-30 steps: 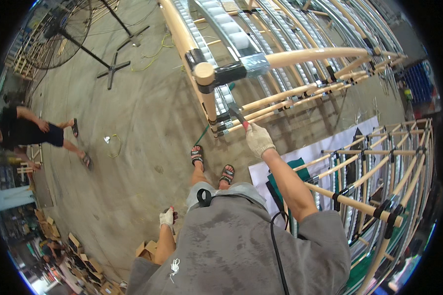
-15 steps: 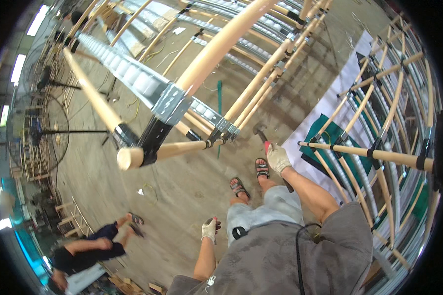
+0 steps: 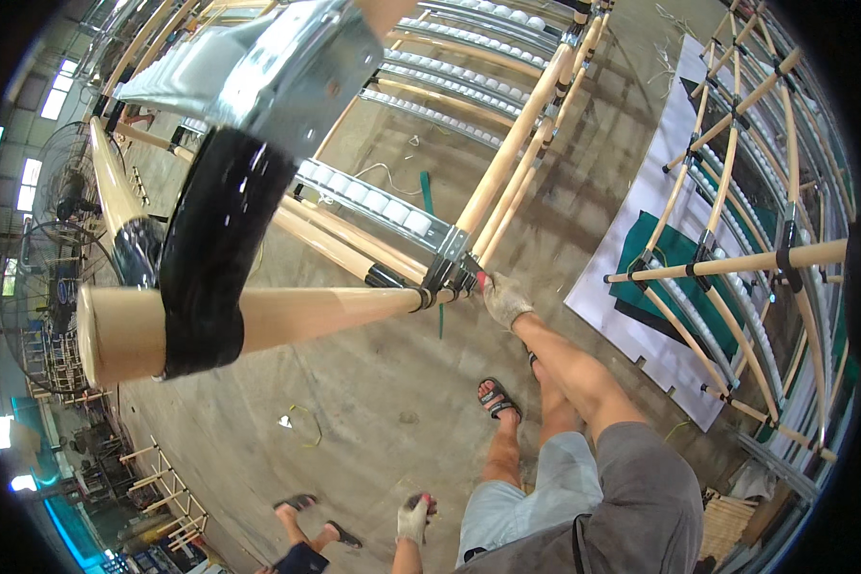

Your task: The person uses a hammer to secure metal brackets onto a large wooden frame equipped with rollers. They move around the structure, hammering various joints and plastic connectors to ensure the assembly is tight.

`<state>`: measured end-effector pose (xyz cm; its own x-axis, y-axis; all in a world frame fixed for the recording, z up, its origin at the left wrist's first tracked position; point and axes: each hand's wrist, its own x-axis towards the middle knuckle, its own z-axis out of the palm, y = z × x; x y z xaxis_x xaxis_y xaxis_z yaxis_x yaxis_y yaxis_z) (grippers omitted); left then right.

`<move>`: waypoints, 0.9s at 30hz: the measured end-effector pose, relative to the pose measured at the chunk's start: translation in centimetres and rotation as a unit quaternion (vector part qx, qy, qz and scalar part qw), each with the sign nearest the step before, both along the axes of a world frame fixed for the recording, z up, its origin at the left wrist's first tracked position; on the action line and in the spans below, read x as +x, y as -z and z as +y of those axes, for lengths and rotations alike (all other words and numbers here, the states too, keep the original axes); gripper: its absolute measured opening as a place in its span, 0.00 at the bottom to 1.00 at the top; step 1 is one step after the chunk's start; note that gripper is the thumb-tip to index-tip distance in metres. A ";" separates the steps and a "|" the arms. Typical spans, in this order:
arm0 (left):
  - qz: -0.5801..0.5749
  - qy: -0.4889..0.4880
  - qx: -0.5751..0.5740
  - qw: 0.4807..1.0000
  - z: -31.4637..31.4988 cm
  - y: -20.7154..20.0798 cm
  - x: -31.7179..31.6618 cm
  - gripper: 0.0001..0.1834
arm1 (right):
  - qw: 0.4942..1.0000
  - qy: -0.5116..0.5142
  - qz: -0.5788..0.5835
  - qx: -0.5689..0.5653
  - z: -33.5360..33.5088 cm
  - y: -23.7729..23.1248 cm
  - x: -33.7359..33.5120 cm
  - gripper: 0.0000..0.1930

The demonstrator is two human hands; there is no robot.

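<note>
My right hand (image 3: 507, 299), in a pale work glove, is closed around a hammer (image 3: 481, 279) with a reddish grip. The hammer's head is at the black corner joint (image 3: 442, 273) of a rack built of beige pipes, and it is hard to make out against the joint; I cannot tell whether they touch. A beige pipe (image 3: 335, 316) runs left from this joint to a big black connector (image 3: 225, 249) close to the camera. My left hand (image 3: 412, 519), also gloved, hangs low with curled fingers. Something dark and reddish shows at its fingertips.
A second pipe rack (image 3: 737, 263) with roller tracks stands at right, over a white sheet (image 3: 603, 297) and green cloth (image 3: 679, 253). Another person's legs (image 3: 306, 536) are at lower left. A fan (image 3: 53, 306) stands at far left; a yellow strap loop (image 3: 306, 428) lies on the floor.
My right hand has brought the hammer up and left to the rack's corner joint. I am nearer the rack, whose near corner looms larger. The other person appears lower in the picture.
</note>
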<state>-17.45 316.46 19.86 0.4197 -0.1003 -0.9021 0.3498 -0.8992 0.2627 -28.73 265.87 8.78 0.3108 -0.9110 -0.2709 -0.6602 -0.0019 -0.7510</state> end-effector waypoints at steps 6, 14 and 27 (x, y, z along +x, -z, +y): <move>0.073 -0.081 0.228 0.968 16.0 2.0 -0.5 0.20 | 0.996 0.034 -0.042 -0.069 1.3 -3.8 0.4 0.16; 0.019 -0.152 0.106 0.983 17.2 4.7 1.1 0.20 | 0.998 0.031 0.041 -0.027 -0.2 -1.0 0.3 0.15; 0.064 -0.011 0.062 0.996 5.8 2.6 0.2 0.23 | 0.997 0.029 -0.024 -0.069 -0.1 -3.1 0.1 0.15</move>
